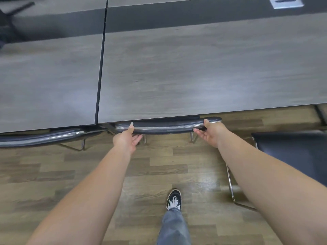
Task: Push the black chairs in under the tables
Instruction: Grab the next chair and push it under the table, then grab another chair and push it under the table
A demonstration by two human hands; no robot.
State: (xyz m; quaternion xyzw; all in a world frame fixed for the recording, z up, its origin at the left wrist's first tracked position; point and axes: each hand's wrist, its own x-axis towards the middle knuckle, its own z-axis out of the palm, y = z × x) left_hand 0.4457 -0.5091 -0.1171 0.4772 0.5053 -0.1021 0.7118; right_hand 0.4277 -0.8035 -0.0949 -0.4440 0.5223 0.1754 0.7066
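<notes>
A black chair with a chrome top rail sits almost fully under the grey wood-grain table; only its curved backrest shows at the table's front edge. My left hand rests against the left part of the backrest, thumb up on the rail and fingers loosely spread below. My right hand holds the right end, thumb over the top and fingers under. A second black chair is tucked under the left table. A third black chair stands out on the floor at the right.
Wood-plank floor lies below me, with my shoe and grey trouser leg. The third chair's chrome leg runs beside my right arm. A silver cable port sits in the table at top right. A dark chair base shows at top left.
</notes>
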